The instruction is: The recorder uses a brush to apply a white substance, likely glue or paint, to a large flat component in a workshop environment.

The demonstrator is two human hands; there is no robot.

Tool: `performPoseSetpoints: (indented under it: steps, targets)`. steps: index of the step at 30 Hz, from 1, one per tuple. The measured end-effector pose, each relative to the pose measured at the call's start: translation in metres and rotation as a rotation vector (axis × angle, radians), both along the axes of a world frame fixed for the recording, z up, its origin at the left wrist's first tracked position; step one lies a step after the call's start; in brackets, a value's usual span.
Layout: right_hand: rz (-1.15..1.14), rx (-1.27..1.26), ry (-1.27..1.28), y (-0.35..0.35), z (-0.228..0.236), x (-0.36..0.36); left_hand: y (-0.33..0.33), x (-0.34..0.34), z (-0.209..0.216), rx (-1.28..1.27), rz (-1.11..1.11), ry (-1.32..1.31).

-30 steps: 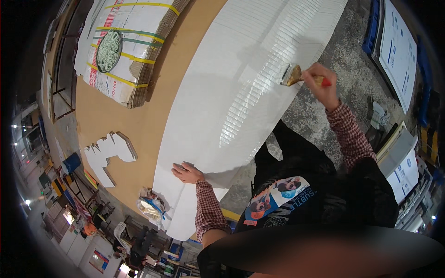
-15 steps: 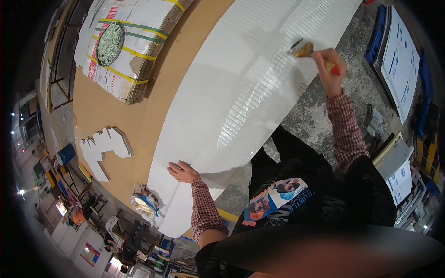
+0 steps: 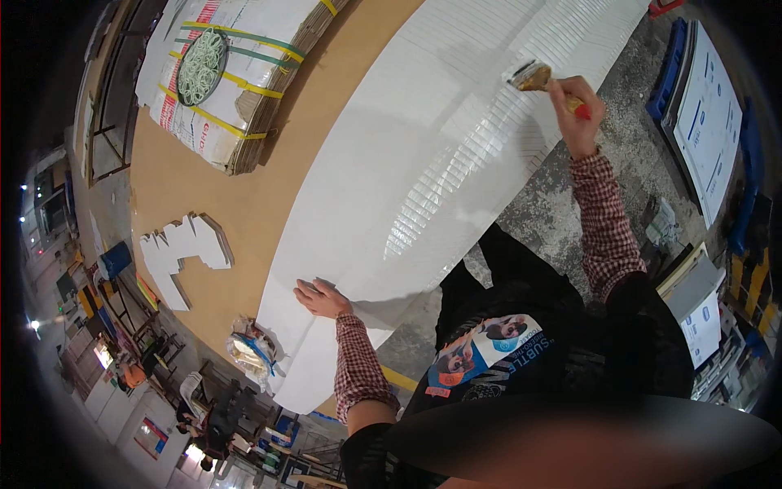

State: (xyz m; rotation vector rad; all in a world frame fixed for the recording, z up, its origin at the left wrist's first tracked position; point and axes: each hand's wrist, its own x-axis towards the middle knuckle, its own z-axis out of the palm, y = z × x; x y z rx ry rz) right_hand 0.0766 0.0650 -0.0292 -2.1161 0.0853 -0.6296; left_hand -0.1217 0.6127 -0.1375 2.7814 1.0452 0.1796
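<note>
A large white sheet (image 3: 358, 187) with rows of fine cut lines or creases lies across the table. A glossy wet-looking band (image 3: 432, 191) runs diagonally over it. My right hand (image 3: 582, 118) is wrapped round the handle of a flat paintbrush (image 3: 534, 77), which has a red end. The brush's bristles point left, at the upper part of the glossy band; whether they touch the sheet I cannot tell. My left hand (image 3: 324, 299) rests on the lower left of the sheet, fingers stretched out and nothing in it.
On the brown tabletop (image 3: 244, 200) stand a strapped cardboard stack (image 3: 236, 98) with a dish of pale green rubber bands (image 3: 201, 69) on top, white cardboard cutouts (image 3: 183, 253) and a crumpled plastic bag (image 3: 252, 352). Printed white panels (image 3: 707, 122) lean at the right.
My right hand and the brush have shifted slightly farther up, and the brush has turned a little. My left hand stays on the sheet. The view has shifted slightly.
</note>
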Motion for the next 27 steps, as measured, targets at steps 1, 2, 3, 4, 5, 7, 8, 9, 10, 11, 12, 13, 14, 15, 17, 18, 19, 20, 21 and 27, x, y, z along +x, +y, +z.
performPoseSetpoints:
  steps: [1, 2, 3, 4, 5, 7, 8, 9, 10, 11, 12, 13, 14, 15, 17, 18, 19, 20, 21, 27]
  targets:
    - [0.032, 0.001, 0.017, 0.002, -0.002, 0.001, 0.001, 0.0, 0.0, 0.019, -0.019, -0.007]
    - [0.039, 0.013, 0.104, 0.007, -0.003, -0.002, 0.001, 0.0, 0.0, 0.018, -0.018, -0.008]
    - [0.175, 0.018, 0.076, 0.013, -0.003, -0.007, 0.001, -0.001, -0.001, 0.006, -0.007, -0.005]
    - [0.189, 0.029, 0.059, 0.019, -0.002, -0.014, 0.001, -0.001, -0.001, 0.019, -0.014, -0.006]
    - [0.254, 0.014, 0.048, 0.023, 0.001, -0.018, 0.002, -0.001, -0.001, 0.019, -0.014, -0.003]
    - [0.33, 0.039, -0.004, 0.026, 0.006, -0.021, 0.001, 0.0, -0.002, 0.013, -0.013, -0.003]
    - [0.203, 0.047, 0.038, 0.024, 0.009, -0.018, 0.001, -0.001, -0.001, 0.009, -0.011, -0.006]
    - [0.103, 0.043, 0.057, 0.023, 0.011, -0.015, 0.001, -0.001, -0.001, -0.003, 0.0, -0.014]
    - [-0.037, 0.06, 0.064, 0.021, 0.012, -0.011, 0.0, -0.001, 0.0, 0.006, -0.005, -0.008]
    - [-0.055, 0.019, 0.044, 0.02, 0.013, -0.007, 0.0, -0.001, 0.001, 0.004, -0.003, -0.01]
    - [0.033, 0.004, 0.019, 0.021, 0.012, -0.005, -0.001, -0.001, 0.002, -0.01, 0.006, -0.014]
    - [0.082, 0.005, 0.021, 0.022, 0.01, -0.005, -0.001, 0.0, 0.002, 0.001, -0.002, -0.011]
    - [0.042, 0.049, 0.101, 0.025, 0.008, -0.006, -0.002, 0.0, 0.003, 0.002, -0.002, -0.007]
    - [0.157, 0.03, 0.11, 0.028, 0.006, -0.01, -0.002, 0.0, 0.003, -0.008, 0.007, -0.006]
    - [0.291, 0.085, 0.105, 0.036, 0.004, -0.021, -0.002, 0.0, 0.003, 0.005, 0.005, 0.003]
    - [0.418, 0.083, 0.086, 0.039, 0.004, -0.026, -0.002, 0.001, 0.003, -0.007, 0.021, 0.01]
    - [0.427, 0.058, 0.093, 0.04, 0.004, -0.028, -0.001, 0.001, 0.002, 0.003, 0.0, -0.003]
    - [0.309, 0.084, 0.105, 0.042, 0.005, -0.029, -0.001, 0.001, 0.002, 0.003, -0.007, -0.011]
    - [0.228, 0.094, 0.096, 0.042, 0.007, -0.029, 0.0, 0.001, 0.002, -0.011, 0.001, -0.016]
    - [0.161, 0.051, 0.175, 0.061, 0.012, -0.027, -0.001, 0.0, 0.004, -0.013, 0.006, -0.007]
